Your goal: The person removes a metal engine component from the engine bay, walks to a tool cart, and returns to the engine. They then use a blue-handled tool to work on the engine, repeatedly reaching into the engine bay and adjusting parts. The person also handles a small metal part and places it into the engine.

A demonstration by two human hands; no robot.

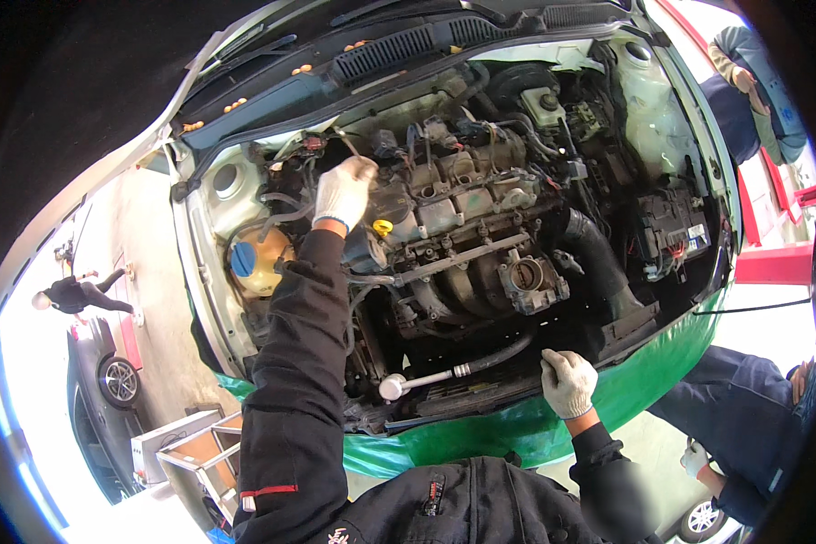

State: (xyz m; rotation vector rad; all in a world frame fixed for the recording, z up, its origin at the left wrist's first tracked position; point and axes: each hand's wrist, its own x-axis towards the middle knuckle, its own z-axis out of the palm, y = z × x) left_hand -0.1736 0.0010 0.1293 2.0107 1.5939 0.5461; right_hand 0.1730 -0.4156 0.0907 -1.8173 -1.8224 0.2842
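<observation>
I look down into an open car engine bay with the engine (467,213) in the middle. My left hand (343,192), in a white work glove, reaches deep to the back left of the engine and grips a slim metal tool near the hoses. My right hand (568,383), also gloved, rests closed on the front edge of the bay, over the green protective cover (517,431). A ratchet wrench (426,379) lies on the front crossmember, left of my right hand and apart from it.
A yellowish coolant tank with a blue cap (254,261) sits at the left. The battery and fuse box (671,227) are at the right. Another person in blue (743,408) stands at the right, one more (752,91) at the far side. A parked car (104,390) and a tool cart (190,449) are at the left.
</observation>
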